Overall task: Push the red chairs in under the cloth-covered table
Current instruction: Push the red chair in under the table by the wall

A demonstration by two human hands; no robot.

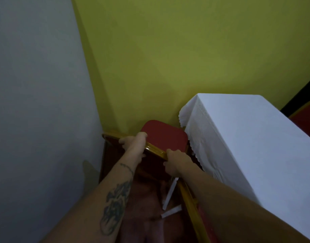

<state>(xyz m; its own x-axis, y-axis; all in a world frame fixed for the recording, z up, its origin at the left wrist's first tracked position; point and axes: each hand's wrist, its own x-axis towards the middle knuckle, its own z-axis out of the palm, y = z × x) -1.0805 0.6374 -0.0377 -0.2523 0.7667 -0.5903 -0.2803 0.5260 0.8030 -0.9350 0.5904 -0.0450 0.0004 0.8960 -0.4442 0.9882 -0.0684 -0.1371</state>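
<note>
Both hands grip the red chair's gold-framed backrest, mid-push.
Left hand [133, 142] and right hand [175, 161] clasp the red chair [165, 137] at the bench [247, 137] end; next, slide it under.

Left hand [133, 142] and right hand [175, 161] gripping the gold top rail of a red chair [165, 136], seat touching the white tablecloth [238, 137], yellow wall [185, 50] behind
</note>
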